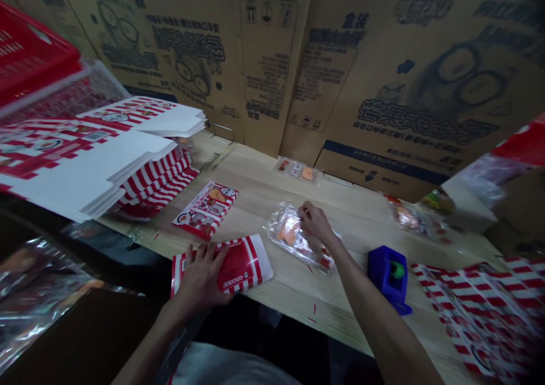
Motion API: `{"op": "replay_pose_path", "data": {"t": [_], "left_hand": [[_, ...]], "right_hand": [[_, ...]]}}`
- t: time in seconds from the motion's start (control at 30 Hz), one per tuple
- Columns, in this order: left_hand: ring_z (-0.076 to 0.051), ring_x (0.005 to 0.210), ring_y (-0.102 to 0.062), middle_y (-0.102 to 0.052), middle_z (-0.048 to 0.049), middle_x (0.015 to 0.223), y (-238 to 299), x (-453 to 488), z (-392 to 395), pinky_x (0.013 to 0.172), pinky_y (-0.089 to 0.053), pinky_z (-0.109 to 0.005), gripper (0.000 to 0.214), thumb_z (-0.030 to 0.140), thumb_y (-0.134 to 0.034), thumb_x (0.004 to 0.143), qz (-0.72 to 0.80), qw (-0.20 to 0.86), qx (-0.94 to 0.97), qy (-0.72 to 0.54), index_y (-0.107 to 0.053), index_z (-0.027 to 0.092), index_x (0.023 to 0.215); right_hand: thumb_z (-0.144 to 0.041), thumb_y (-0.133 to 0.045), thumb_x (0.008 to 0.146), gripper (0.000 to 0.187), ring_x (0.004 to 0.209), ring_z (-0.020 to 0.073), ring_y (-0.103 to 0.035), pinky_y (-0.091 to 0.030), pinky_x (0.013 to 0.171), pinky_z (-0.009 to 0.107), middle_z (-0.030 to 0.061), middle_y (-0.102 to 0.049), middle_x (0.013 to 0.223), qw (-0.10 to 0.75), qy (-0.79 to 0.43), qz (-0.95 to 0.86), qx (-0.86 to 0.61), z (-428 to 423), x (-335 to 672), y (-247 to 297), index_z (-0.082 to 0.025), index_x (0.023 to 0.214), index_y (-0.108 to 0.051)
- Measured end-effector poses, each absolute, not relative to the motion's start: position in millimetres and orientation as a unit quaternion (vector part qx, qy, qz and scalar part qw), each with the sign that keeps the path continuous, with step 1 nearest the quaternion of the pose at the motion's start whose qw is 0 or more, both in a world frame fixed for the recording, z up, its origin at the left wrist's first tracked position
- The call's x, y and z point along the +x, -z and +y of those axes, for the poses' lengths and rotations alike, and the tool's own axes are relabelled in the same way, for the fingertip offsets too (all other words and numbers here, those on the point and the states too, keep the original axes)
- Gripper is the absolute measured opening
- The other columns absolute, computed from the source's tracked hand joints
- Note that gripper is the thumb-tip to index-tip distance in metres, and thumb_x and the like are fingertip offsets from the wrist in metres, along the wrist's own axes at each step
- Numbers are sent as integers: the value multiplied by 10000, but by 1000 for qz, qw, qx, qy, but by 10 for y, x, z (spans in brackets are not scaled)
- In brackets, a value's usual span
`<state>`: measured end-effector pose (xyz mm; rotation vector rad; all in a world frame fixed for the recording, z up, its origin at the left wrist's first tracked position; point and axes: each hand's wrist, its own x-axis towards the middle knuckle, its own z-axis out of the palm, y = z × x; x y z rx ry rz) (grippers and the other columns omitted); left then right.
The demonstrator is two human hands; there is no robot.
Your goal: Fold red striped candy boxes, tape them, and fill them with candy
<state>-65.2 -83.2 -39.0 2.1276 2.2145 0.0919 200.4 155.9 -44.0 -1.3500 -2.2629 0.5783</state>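
Note:
My left hand (203, 277) lies over a red-and-white striped carton (240, 263) at the table's front edge, fingers on top and thumb along the near side. The carton looks partly flattened, its white end pointing right. With fingers pinched together, my right hand (315, 221) is on the upper right part of a clear plastic packet (289, 234) holding orange pieces. Glare hides some of the packet's contents. Behind my left hand lies a flat printed carton (206, 210) with pictures on its face.
Flat striped cartons (140, 138) are stacked at left, near a red basket (34, 50). A blue tape dispenser (386, 277) stands right of my right forearm. More striped cartons (489, 311) lie at far right. Another clear packet (297, 169) rests before tall cardboard boxes (264, 61).

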Motion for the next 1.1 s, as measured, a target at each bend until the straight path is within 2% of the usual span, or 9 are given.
{"op": "replay_pose_path", "data": {"t": [0.1,0.2,0.4,0.6,0.7,0.8,0.9,1.03,1.1], "left_hand": [[-460,1257,-380,-474,-252,1352,443,-631,-798,1089,-122,-642,971,452,-720,509,721,14,691,-50,-449,107,1376],[-460,1250,-373,-456,-259,1347,486,-552,-739,1068,-158,-649,957,442,-710,521,716,3,693,-79,-438,95,1371],[-432,1227,-377,-450,-226,1331,458,-440,-669,1071,-178,-618,972,433,-707,518,705,13,699,-120,-394,124,1385],[-428,1234,-370,-443,-195,1335,484,-398,-628,1096,-124,-613,1009,437,-755,449,674,30,726,-134,-421,185,1367],[-428,1223,-391,-460,-217,1328,482,-370,-587,1088,-116,-628,1013,455,-762,447,671,50,733,-96,-447,158,1363],[-430,1239,-385,-443,-237,1362,462,-379,-563,1078,-136,-632,1030,524,-762,460,664,69,742,-61,-462,144,1369],[-432,1263,-370,-424,-238,1396,442,-413,-560,1078,-125,-636,1083,572,-769,449,661,80,745,-42,-439,161,1395],[-444,1266,-366,-413,-245,1408,451,-427,-564,1077,-117,-643,1080,564,-782,435,662,83,744,-41,-454,167,1384],[-444,1262,-366,-419,-239,1402,475,-389,-560,1076,-123,-643,1067,562,-780,438,661,84,744,-53,-458,172,1379]], "right_hand": [[-210,-440,871,248,641,149,-550,-391,609,232,28,-659,775,248,-229,-815,-471,1399,2085,373,-173,1038,-621],[-206,-447,881,345,747,161,-591,-432,699,249,45,-681,899,257,-272,-821,-431,1165,2056,368,-192,1183,-615],[-274,-398,975,341,867,167,-579,-428,804,273,36,-633,937,134,-285,-898,-308,808,1980,266,-298,1238,-615],[-325,-488,954,285,1114,227,-524,-278,1044,502,57,-613,1113,72,-236,-926,-286,767,1893,415,-349,1198,-634],[-262,-497,928,273,1234,239,-483,-263,1079,510,85,-574,1278,120,-306,-891,-314,768,1820,603,-295,1125,-682],[-264,-498,878,262,1217,233,-526,-421,985,404,109,-549,1342,248,-372,-803,-394,800,1926,699,-217,996,-727],[-336,-513,827,290,1096,255,-603,-490,862,375,133,-633,1220,335,-324,-717,-518,857,2287,679,-183,963,-719],[-447,-460,850,361,792,262,-657,-497,741,370,100,-708,778,306,-290,-674,-607,820,2773,614,-172,843,-694],[-485,-410,881,401,726,245,-654,-498,686,343,78,-701,721,297,-317,-663,-610,704,2786,615,-192,817,-677]]}}
